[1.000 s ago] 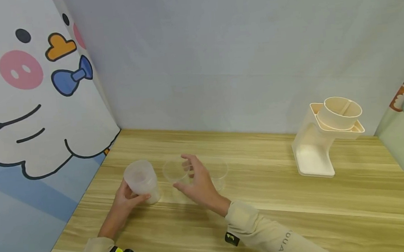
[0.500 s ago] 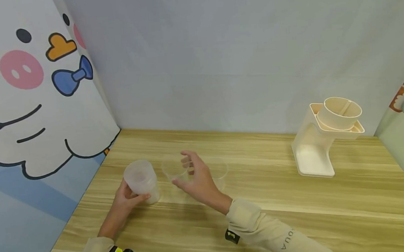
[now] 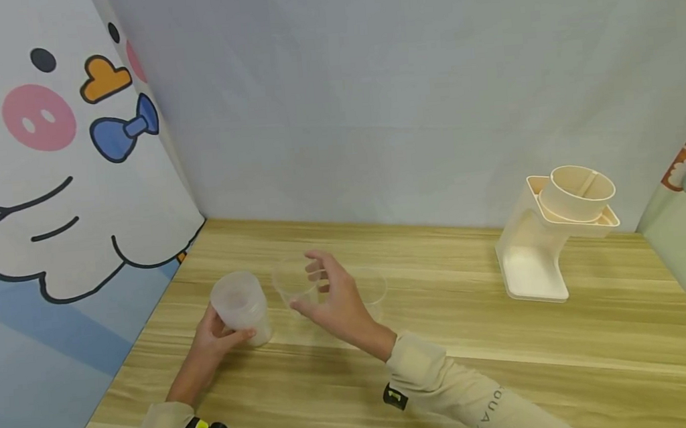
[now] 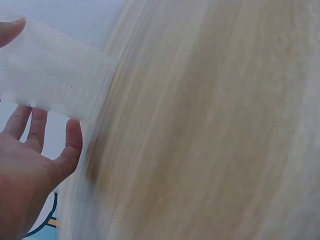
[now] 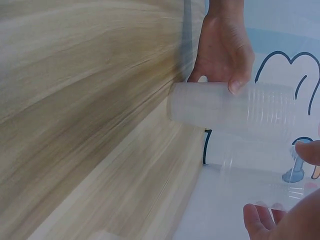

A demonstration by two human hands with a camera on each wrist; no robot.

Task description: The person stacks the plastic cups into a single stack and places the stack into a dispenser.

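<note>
A stack of nested translucent plastic cups (image 3: 242, 304) stands upright near the table's left side. My left hand (image 3: 210, 342) grips it, thumb on the near side; the left wrist view shows the fingers along the stack (image 4: 55, 75). To its right, my right hand (image 3: 343, 311) holds a single clear plastic cup (image 3: 288, 285) between thumb and fingers. That clear cup (image 5: 255, 172) lines up beside the stack in the right wrist view, its base above the table. Another clear cup (image 3: 374, 284) is on the table, partly hidden behind my right hand.
A cream-coloured stand with a round funnel-like cup on top (image 3: 577, 195) is at the table's back right. Pale cloth backdrops (image 3: 407, 101) rise behind and at both sides of the wooden table (image 3: 444, 266). A cartoon bird covers the left one.
My right hand has risen slightly, carrying the clear cup up and a little left in the head view. The left hand and the stack have stayed in place.
</note>
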